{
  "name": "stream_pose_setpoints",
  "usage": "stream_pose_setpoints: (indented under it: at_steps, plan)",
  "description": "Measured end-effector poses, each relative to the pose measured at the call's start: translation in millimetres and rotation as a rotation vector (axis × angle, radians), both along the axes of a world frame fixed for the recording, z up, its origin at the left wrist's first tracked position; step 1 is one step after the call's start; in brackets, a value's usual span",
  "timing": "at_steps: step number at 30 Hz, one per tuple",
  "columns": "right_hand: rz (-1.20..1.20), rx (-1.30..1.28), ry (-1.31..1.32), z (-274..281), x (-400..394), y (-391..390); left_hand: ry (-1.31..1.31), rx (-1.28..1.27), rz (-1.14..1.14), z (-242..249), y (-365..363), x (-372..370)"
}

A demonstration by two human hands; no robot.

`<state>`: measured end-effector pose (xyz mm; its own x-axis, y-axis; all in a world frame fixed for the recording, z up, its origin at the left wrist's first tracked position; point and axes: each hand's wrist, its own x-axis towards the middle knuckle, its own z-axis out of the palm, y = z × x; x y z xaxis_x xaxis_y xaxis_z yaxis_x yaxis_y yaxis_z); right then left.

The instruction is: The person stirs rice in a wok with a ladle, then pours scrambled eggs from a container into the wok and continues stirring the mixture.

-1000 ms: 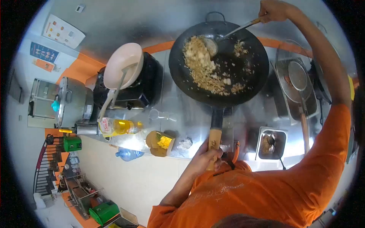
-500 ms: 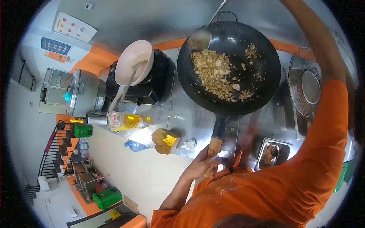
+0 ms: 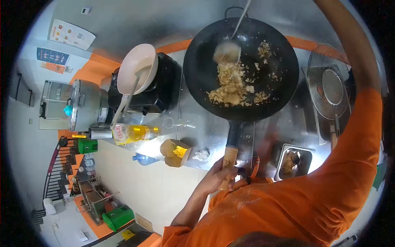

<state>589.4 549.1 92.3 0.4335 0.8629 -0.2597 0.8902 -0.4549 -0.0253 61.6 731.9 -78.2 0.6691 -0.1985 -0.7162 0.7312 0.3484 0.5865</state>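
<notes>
My left hand (image 3: 218,177) is wrapped round the wooden grip of the wok handle (image 3: 231,154), close to the front of the orange shirt. The black wok (image 3: 263,107) holds fried rice (image 3: 230,88) with pale lumps in it, heaped left of its middle, and loose grains scattered to the right. A long-handled metal wok spatula (image 3: 227,52) reaches in from the top edge, its head blurred by motion at the upper end of the rice. My right arm stretches up the right side and leaves the frame at the top, so the right hand is hidden.
Left of the wok, a pink pan (image 3: 131,61) with a spatula in it sits on a black stove (image 3: 164,88). Along the counter are an oil bottle (image 3: 138,133), a paper box of yellow pieces (image 3: 179,151) and crumpled foil (image 3: 201,154). Strainers (image 3: 333,88) and a steel container (image 3: 284,175) lie right.
The spatula head has moved right and down against the rice, and the heap has shifted with it. My left hand keeps its hold on the handle. The whole view has shifted slightly.
</notes>
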Motion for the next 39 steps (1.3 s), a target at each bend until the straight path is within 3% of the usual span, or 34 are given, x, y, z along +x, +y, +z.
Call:
stream_pose_setpoints:
  at_steps: [2, 3, 7, 12, 13, 15, 16, 18, 20, 22, 24, 25, 26, 28, 29, 31, 32, 34, 37, 39]
  plan:
    - [-0.368, -0.239, -0.451, 4.6, -44.0, -24.6, 0.09, -0.114, 0.148, -18.2, -1.2, -0.9]
    - [-0.376, -0.132, -0.394, -15.0, -55.8, -27.3, 0.041, -0.19, 0.171, -20.2, -3.8, 3.1]
    - [-0.381, -0.198, -0.384, 10.2, -126.5, -50.4, 0.001, -0.271, 0.152, -24.7, -17.0, 14.0]
    - [-0.203, 0.355, -0.633, -43.4, -159.9, -132.0, -0.01, -0.34, 0.097, -41.0, -22.7, 26.1]
    - [-0.589, -0.289, -0.325, 18.3, -227.9, -69.4, 0.004, -0.307, 0.116, -25.9, -20.3, 27.0]
    - [-0.568, 0.106, -0.376, -11.6, -233.4, -125.9, -0.021, -0.091, 0.211, -25.2, -28.7, 5.2]
    - [-0.577, 0.118, -0.422, 2.8, -246.6, -124.3, -0.038, -0.217, 0.092, -29.8, -19.5, -13.3]
    - [-0.575, 0.073, -0.47, 13.5, -294.7, -123.0, -0.073, -0.284, 0.063, -21.7, -10.5, -16.5]
    - [-0.561, 0.119, -0.342, -6.5, -307.6, -134.9, 0.08, -0.317, 0.075, -9.6, -15.9, -79.6]
    - [-0.545, 0.257, -0.425, 23.4, -310.8, -132.7, 0.021, -0.339, 0.052, -4.8, -10.1, -49.2]
    - [-0.584, 0.168, -0.381, 51.5, -357.3, -125.3, -0.053, -0.365, 0.016, 0.1, -5.1, -3.0]
    - [-0.618, 0.187, -0.411, 53.5, -368.8, -114.4, -0.165, -0.23, -0.003, -9.0, -2.1, -1.1]
    - [-0.624, 0.165, -0.355, 51.1, -377.0, -105.9, -0.106, -0.233, 0.001, -13.0, 0.4, -14.6]
    - [-0.64, 0.027, -0.155, 77.7, -362.8, -84.3, 0.053, -0.391, 0.039, -16.1, 4.2, 12.7]
    - [-0.638, -0.216, -0.071, 94.1, -366.5, -61.6, 0.008, -0.425, -0.007, -24.9, 7.2, 12.3]
    - [-0.562, -0.119, -0.016, 72.9, -371.0, -41.1, 0.0, -0.468, 0.002, -21.5, 12.2, 14.7]
    - [-0.489, -0.02, 0.053, 46.4, -372.8, -34.7, 0.005, -0.503, 0.009, -24.8, 11.8, 10.9]
    - [-0.481, 0.133, -0.057, -25.4, -368.7, -34.7, 0.014, -0.515, 0.016, -30.6, 9.4, 6.0]
    - [-0.64, 0.104, -0.075, -30.2, -393.6, -42.2, -0.007, -0.514, 0.025, -28.9, 12.7, 6.0]
    - [-0.606, 0.137, -0.104, -45.7, -400.2, -43.5, -0.023, -0.519, 0.023, -29.6, 11.3, 11.3]
